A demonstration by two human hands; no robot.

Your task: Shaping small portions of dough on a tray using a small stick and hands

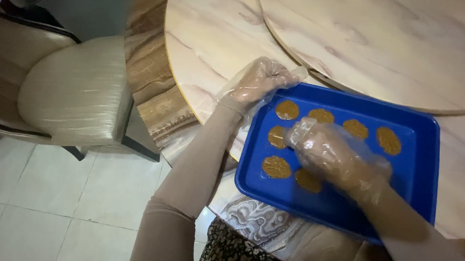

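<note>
Mid-step, laying brown discs (pixel 276 167) in rows on blue tray (pixel 421 167) at near table (pixel 213 36) edge. Left hand (pixel 257 84), gloved, loosely curled, steadies far-left rim; right hand (pixel 331 152) presses fingers flat among discs, grip unclear. Next likely needs gentle, even placement

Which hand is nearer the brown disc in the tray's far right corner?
Right. The right hand lies over the blue tray, a little short of that disc; the left hand grips the tray's far left corner.
</note>
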